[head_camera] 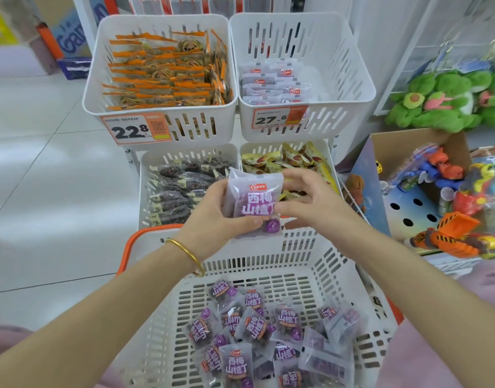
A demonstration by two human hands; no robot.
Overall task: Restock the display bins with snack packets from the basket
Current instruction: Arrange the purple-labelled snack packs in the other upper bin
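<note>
A purple snack packet (254, 201) is held upright above the basket's far rim. My left hand (212, 211) grips its left side, thumb across the lower front. My right hand (305, 197) pinches its right edge with curled fingers. Below lies the white slotted basket (168, 326) with orange handles, holding several more purple packets (268, 329). The upper right display bin (338, 79) holds a short row of the same pale purple packets (274, 82) on its left side.
The upper left bin (162, 68) is full of orange-striped packets. Lower bins hold dark packets (182, 189) and yellow packets (291, 161). A cardboard box of toys (442, 191) and green plush toys (448, 102) sit at the right. Tiled floor lies at the left.
</note>
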